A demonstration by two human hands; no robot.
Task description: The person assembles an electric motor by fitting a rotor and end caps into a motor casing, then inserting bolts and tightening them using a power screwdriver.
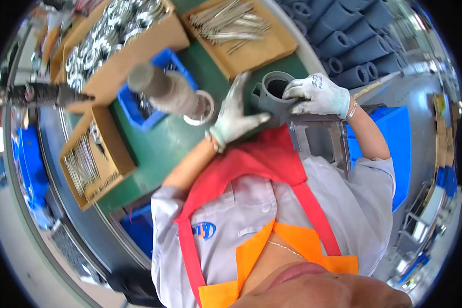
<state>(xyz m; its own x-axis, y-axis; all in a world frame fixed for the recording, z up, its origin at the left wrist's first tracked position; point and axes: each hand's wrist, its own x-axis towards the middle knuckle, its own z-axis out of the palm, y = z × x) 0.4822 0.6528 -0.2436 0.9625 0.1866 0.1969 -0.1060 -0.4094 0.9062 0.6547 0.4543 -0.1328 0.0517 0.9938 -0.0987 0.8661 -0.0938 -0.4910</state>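
Note:
A grey plastic pipe fitting [275, 109] with a round open mouth stands at the near edge of the green work table. My right hand [321, 96], in a white work glove, is closed over the right side of its rim, with the fingertips at the opening. Left of the fitting is my gloved left hand [236, 114], its fingers stretched out and the thumb spread toward the fitting. Whether that thumb touches the fitting I cannot tell. A blurred grey cylindrical part [172, 92] with a pale ring at its base rises left of my left hand.
Behind lie a cardboard box of metal clamps [108, 43], a tray of metal rods [231, 23] and a blue bin [136, 110]. A smaller rod box [84, 159] sits left. Many grey pipe fittings [351, 46] are stacked right, above a blue crate [395, 149]. A dark tool [46, 95] juts in left.

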